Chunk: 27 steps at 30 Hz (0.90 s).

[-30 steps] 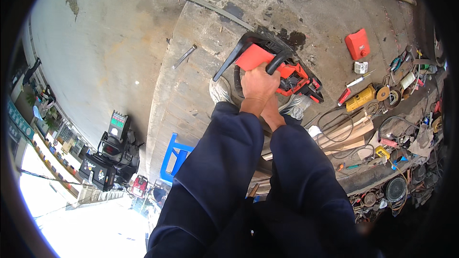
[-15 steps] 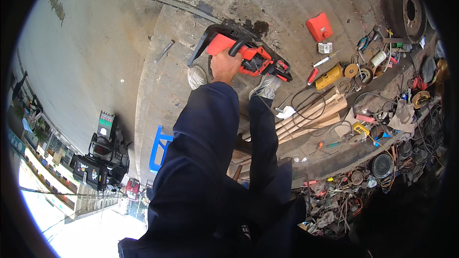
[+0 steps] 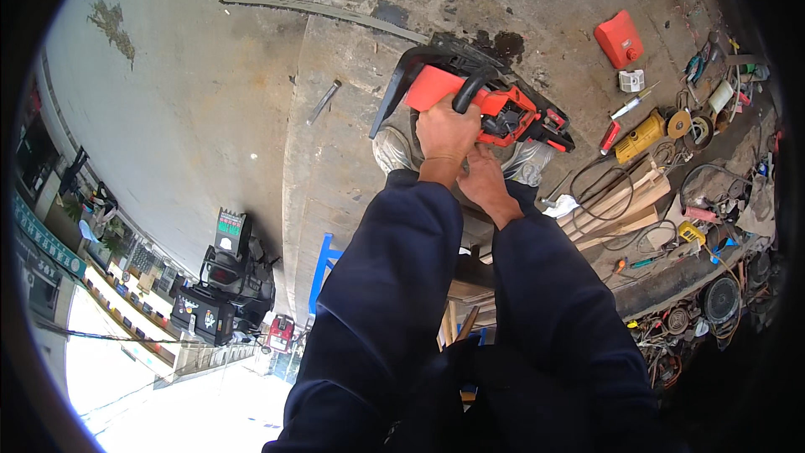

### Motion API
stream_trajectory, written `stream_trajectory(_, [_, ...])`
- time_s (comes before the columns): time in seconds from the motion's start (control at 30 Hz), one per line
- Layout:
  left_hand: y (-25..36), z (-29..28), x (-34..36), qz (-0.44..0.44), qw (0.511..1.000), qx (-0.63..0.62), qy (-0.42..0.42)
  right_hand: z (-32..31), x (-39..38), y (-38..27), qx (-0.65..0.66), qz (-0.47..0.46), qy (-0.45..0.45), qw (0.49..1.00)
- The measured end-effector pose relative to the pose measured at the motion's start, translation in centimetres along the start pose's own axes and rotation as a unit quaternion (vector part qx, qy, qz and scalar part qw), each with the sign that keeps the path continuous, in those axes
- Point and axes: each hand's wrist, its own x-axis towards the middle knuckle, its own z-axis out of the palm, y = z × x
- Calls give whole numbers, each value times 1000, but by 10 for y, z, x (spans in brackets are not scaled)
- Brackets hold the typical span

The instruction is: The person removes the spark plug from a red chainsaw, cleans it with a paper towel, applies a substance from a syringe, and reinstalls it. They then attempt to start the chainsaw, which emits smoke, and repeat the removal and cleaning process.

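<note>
A red and black chainsaw (image 3: 503,113) rests on the concrete, its long bar (image 3: 323,10) pointing to the left. My left hand (image 3: 449,130) is closed round the black front handle (image 3: 475,88) at its top. Close by my left wrist, my right hand (image 3: 486,178) is against the saw's near side with its fingers curled in. What those fingers hold is hidden. Two feet in whitish coverings, the left one (image 3: 392,149) and the right one (image 3: 528,162), stand just on the near side of the saw.
A red canister (image 3: 619,39), a yellow angle grinder (image 3: 641,136) and wooden strips (image 3: 620,205) lie to the right, beside heaped tools and cables. A metal rod (image 3: 324,101) lies left of the saw. A blue stand (image 3: 323,270) and a parked motorbike (image 3: 226,277) are at lower left.
My right hand has come into view and reached the saw's near side. My left hand keeps its hold on the handle. The whole scene has shifted rightward in the picture.
</note>
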Motion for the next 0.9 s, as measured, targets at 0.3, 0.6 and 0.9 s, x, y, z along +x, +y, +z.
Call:
stream_trajectory(0.3, [7, 3, -4, -7, 999, -48, 0, -110, -44, 3, 26, 108, -31, 993])
stream_trajectory(0.6, [1, 6, -1, 13, 999, 3, 48, -292, -72, -52, 254, -242, 541, 764])
stream_trajectory(0.9, [-8, 8, 2, 60, 996, -36, 50, -109, 6, 19, -46, -137, 201, 969])
